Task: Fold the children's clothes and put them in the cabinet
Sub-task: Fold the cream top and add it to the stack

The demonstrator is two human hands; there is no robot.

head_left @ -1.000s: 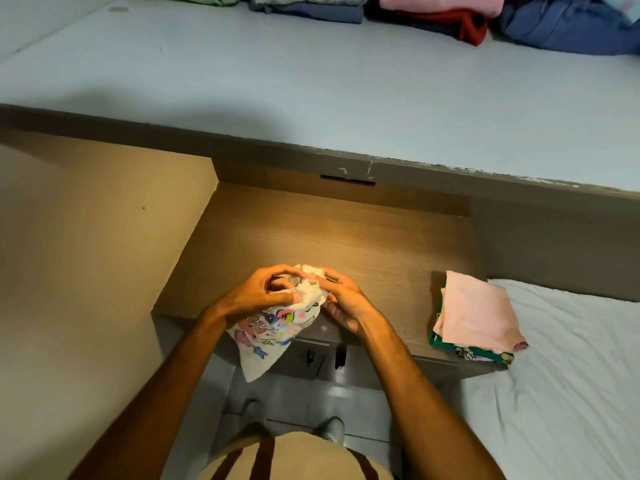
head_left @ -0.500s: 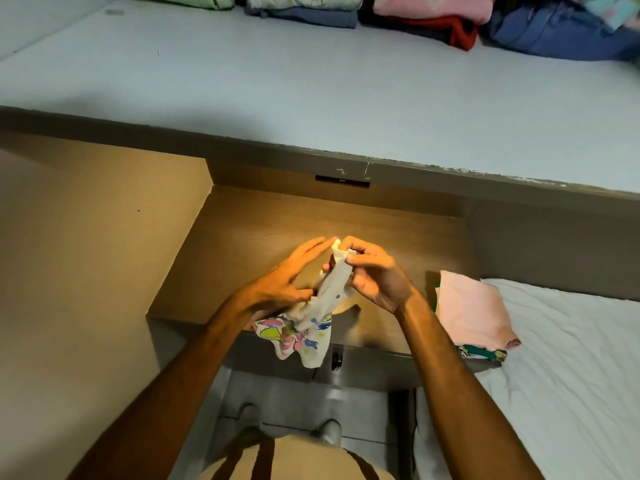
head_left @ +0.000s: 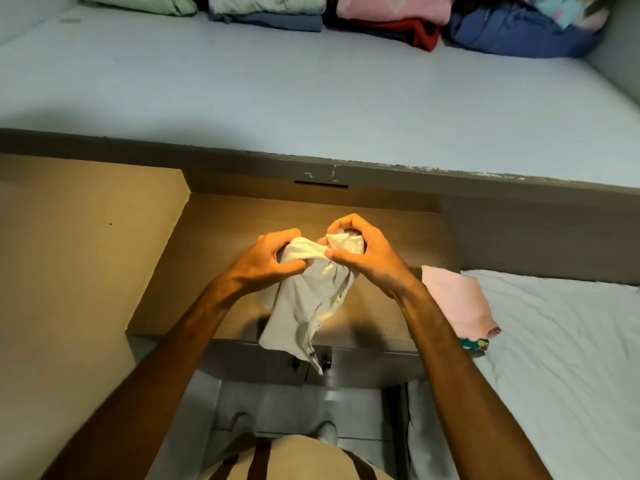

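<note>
A small white child's garment (head_left: pixel 308 303) hangs over the brown wooden cabinet top (head_left: pixel 214 258), its pale plain side facing me and small snaps along one edge. My left hand (head_left: pixel 266 261) grips its upper left edge. My right hand (head_left: pixel 360 251) pinches the upper right edge, bunched in the fingers. The cloth's lower end dangles past the cabinet's front edge. A folded pink garment (head_left: pixel 457 303) lies on a green patterned one (head_left: pixel 474 344) at the cabinet's right end.
A grey shelf (head_left: pixel 311 91) above holds folded clothes at the back: green (head_left: pixel 138 3), blue-grey (head_left: pixel 270 19), pink on red (head_left: pixel 391 12), dark blue (head_left: pixel 519 32). A white-sheeted bed (head_left: pixel 554 358) lies to the right. A tan wall (head_left: pixel 69 271) stands at left.
Both hands lifted the garment higher and turned it; the colourful print that faced me is hidden and the plain side shows. The left hand has closed on the top edge.
</note>
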